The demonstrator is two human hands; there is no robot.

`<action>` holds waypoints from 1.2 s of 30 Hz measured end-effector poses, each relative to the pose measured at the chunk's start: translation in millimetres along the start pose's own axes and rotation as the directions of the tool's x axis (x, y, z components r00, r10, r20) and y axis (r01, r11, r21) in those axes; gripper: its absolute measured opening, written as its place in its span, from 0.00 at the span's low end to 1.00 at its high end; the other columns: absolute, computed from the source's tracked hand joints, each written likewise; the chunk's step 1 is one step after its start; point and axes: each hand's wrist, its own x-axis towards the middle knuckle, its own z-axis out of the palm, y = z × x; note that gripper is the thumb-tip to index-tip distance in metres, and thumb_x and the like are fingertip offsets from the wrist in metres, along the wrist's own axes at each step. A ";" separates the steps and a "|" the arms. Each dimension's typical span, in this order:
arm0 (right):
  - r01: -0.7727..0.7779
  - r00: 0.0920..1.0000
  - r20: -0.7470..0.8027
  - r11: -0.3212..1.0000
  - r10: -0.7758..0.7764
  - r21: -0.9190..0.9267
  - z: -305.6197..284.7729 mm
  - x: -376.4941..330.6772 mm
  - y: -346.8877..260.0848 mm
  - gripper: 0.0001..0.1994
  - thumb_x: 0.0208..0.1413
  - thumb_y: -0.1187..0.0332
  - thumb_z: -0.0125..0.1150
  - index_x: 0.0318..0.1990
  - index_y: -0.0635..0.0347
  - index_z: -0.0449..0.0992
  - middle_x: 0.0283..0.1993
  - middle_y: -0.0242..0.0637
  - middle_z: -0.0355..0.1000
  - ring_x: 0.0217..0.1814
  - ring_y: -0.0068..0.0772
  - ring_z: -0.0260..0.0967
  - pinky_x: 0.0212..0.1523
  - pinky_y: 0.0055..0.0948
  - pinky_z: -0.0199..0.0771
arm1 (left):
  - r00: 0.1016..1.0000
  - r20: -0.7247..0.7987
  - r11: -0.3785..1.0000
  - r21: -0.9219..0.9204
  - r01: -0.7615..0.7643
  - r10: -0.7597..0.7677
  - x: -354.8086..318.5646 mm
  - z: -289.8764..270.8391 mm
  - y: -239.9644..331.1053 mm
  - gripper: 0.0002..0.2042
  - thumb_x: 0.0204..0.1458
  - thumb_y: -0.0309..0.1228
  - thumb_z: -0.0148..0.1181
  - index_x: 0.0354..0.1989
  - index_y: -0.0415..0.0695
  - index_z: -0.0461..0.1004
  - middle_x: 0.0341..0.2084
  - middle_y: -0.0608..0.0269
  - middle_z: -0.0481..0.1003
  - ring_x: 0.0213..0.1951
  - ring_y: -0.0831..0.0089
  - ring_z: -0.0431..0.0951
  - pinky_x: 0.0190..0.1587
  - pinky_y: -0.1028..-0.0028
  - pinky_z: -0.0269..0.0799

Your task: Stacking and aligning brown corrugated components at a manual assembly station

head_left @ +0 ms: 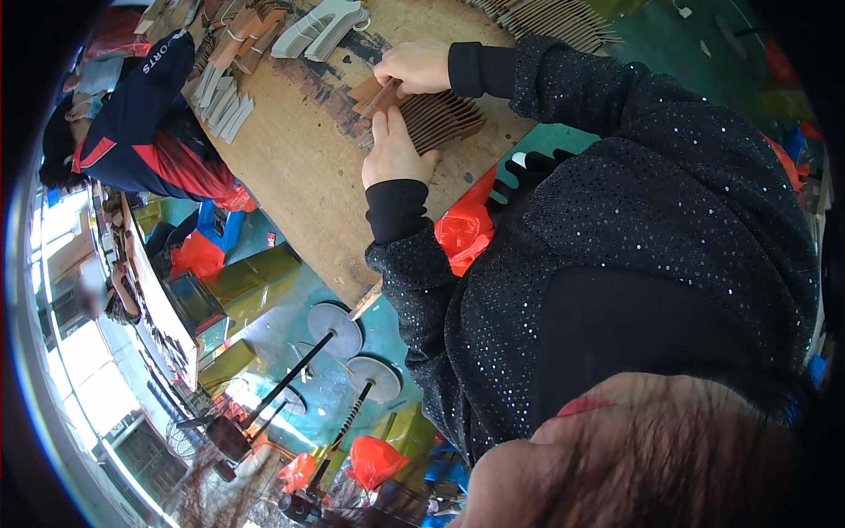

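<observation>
My right hand (414, 67) pinches a thin, flat reddish-brown piece (377, 97) between thumb and fingers above the wooden table. Close below it, my left hand (396, 157) has its fingers stretched out and its thumb apart. Its fingertips touch the lower edge of that piece or lie right against it; I cannot tell which. Beside both hands, a fanned row of thin brown curved strips (444, 121) lies overlapped on the table (290, 180). The strips' material is unclear, and my left hand hides part of the row's end.
Bundles of white curved pieces (321, 28), brown strips (242, 33) and pale strips (227, 110) lie toward the table's far side. Another row of brown strips (554, 22) is beyond my right arm. A person in dark and red clothing (145, 132) bends at the left edge. A red plastic bag (465, 231) hangs near me.
</observation>
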 end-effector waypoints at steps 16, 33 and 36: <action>-0.049 0.904 0.421 0.964 -0.068 0.260 -10.7 24.0 11.8 0.13 0.46 0.69 0.64 0.39 0.66 0.75 0.33 0.41 0.75 0.35 0.34 0.73 0.35 0.32 0.69 | 0.998 0.053 0.999 0.026 0.020 -0.021 -1.4 -1.6 3.0 0.39 0.37 0.39 0.69 0.59 0.41 0.57 0.58 0.54 0.61 0.48 0.55 0.75 0.45 0.61 0.74; 0.158 0.942 0.306 0.986 -0.134 -0.054 -6.5 20.2 -16.5 0.07 0.52 0.69 0.50 0.33 0.60 0.74 0.34 0.44 0.72 0.41 0.46 0.71 0.37 0.40 0.70 | 1.000 -0.006 0.998 0.061 0.007 -0.006 -2.0 1.9 7.0 0.37 0.35 0.35 0.71 0.54 0.39 0.56 0.55 0.53 0.60 0.41 0.54 0.77 0.39 0.63 0.77; 0.176 0.955 0.224 0.980 -0.194 0.097 -10.1 16.6 -9.3 0.06 0.47 0.73 0.54 0.31 0.59 0.76 0.30 0.40 0.75 0.36 0.45 0.73 0.36 0.39 0.70 | 1.000 0.000 0.999 0.030 0.018 -0.018 -1.6 1.0 8.9 0.37 0.35 0.34 0.70 0.54 0.39 0.57 0.56 0.53 0.60 0.41 0.54 0.77 0.39 0.63 0.77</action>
